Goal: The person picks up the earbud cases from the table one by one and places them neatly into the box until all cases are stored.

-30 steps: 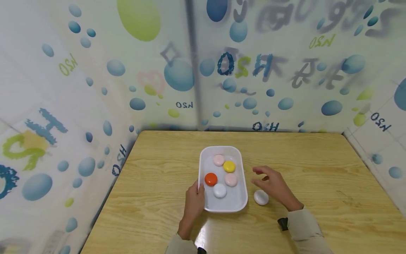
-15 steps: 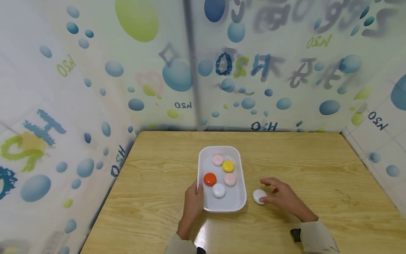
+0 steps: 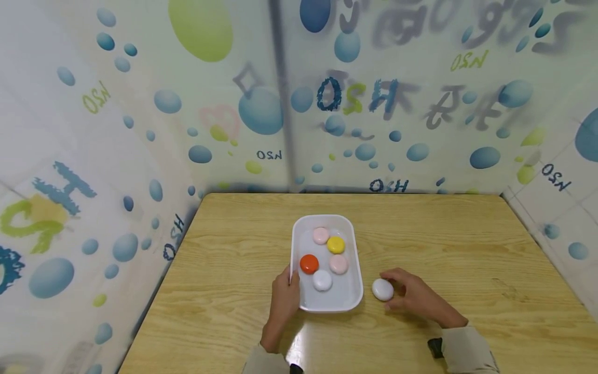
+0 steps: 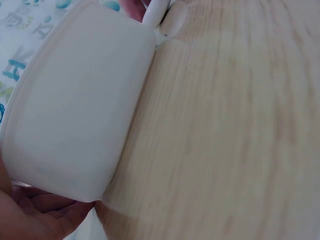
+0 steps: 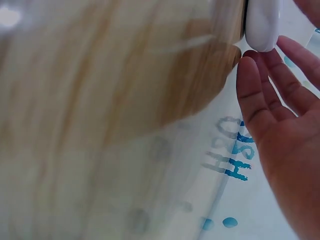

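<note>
My left hand (image 3: 286,293) grips the left side of a white tray (image 3: 348,297), thumb at the rim. In the left wrist view its fingers (image 4: 45,210) lie against the outer wall. Inside the tray are several glossy round pieces: a red one (image 3: 309,264), a yellow one (image 3: 336,244), a white one (image 3: 322,280) and two pale pink ones (image 3: 338,264). Another white round piece (image 3: 382,289) lies on the table right of the tray. Around its right side is my right hand (image 3: 418,298), thumb and fingers apart; in the right wrist view the fingertips reach its edge (image 5: 262,25).
The wooden table (image 3: 233,249) meets a wall (image 3: 411,124) covered with bubble patterns at the back and sides. Dark straps show at both sleeves (image 3: 467,345).
My right hand has moved from beside the tray rightward and down to the loose white piece. Its thumb and fingers have shifted to either side of it. The left hand stays on the tray.
</note>
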Demonstrator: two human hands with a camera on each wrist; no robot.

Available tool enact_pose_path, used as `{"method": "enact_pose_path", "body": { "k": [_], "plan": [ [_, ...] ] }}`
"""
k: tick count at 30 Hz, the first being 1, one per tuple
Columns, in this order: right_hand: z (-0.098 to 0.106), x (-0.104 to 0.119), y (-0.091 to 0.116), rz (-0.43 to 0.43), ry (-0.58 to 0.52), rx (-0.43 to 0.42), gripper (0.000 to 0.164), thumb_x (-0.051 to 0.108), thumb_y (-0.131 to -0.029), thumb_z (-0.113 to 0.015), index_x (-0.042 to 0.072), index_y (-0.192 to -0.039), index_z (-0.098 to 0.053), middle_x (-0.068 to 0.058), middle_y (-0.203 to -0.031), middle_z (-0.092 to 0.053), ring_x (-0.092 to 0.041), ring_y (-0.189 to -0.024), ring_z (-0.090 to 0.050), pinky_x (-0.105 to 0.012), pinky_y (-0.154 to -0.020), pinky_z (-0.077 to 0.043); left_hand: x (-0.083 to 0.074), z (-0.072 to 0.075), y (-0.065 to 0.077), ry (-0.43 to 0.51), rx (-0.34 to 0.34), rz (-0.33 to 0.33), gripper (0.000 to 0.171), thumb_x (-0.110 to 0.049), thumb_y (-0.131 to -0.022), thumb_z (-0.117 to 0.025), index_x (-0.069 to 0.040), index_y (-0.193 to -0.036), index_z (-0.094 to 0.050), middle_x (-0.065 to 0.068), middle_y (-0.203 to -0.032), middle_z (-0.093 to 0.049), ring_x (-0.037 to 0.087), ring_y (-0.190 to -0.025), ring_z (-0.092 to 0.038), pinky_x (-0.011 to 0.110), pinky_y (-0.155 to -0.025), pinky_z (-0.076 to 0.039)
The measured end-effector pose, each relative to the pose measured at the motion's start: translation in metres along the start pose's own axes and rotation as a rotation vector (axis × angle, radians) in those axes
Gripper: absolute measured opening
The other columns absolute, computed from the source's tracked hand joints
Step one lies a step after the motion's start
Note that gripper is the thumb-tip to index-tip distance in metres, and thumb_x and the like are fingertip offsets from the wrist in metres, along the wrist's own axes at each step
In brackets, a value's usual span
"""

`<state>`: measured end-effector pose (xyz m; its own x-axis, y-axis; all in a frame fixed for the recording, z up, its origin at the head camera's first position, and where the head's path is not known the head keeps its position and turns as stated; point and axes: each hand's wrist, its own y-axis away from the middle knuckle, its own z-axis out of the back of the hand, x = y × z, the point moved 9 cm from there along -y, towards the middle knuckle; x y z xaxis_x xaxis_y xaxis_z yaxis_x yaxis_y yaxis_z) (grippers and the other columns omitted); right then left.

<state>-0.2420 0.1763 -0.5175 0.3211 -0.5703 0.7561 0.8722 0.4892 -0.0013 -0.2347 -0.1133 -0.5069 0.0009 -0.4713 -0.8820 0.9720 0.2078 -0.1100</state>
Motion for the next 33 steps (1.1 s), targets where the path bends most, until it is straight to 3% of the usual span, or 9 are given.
{"method": "enact_pose_path", "body": {
  "k": [11, 19, 33],
  "plan": [
    [-0.0020, 0.0040, -0.0030, 0.049, 0.113, 0.003, 0.061, 0.019, -0.065, -0.079, 0.001, -0.118, -0.054, -0.004, -0.113, -0.055, -0.023, -0.102, -0.052, -0.033, -0.082, -0.043, 0.0007, 0.0004, -0.0003, -0.001, 0.003, -0.004, 0.026, -0.011, -0.092, -0.045, -0.001, -0.109, -0.061, 0.017, -0.093, -0.065, 0.019, -0.075, -0.057, 0.036, -0.067, -0.046],
    [-0.0023, 0.0079, -0.0042, 0.055, 0.137, -0.001, 0.056, 0.015, -0.067, -0.077, -0.001, -0.116, -0.055, -0.004, -0.110, -0.055, -0.023, -0.100, -0.052, -0.037, -0.083, -0.043, 0.0005, 0.0008, 0.0002, 0.006, 0.000, 0.006, 0.027, -0.011, -0.092, -0.045, -0.001, -0.112, -0.060, 0.017, -0.095, -0.065, 0.020, -0.078, -0.058, 0.037, -0.069, -0.046],
    [0.0005, 0.0070, -0.0058, 0.042, 0.077, -0.032, 0.050, 0.015, -0.072, -0.075, -0.001, -0.115, -0.055, -0.004, -0.103, -0.053, -0.015, -0.089, -0.052, -0.025, -0.071, -0.046, -0.0008, 0.0007, 0.0003, 0.006, 0.011, -0.003, 0.026, -0.011, -0.092, -0.044, 0.000, -0.111, -0.060, 0.017, -0.093, -0.064, 0.019, -0.074, -0.057, 0.035, -0.066, -0.046]
  ]
}}
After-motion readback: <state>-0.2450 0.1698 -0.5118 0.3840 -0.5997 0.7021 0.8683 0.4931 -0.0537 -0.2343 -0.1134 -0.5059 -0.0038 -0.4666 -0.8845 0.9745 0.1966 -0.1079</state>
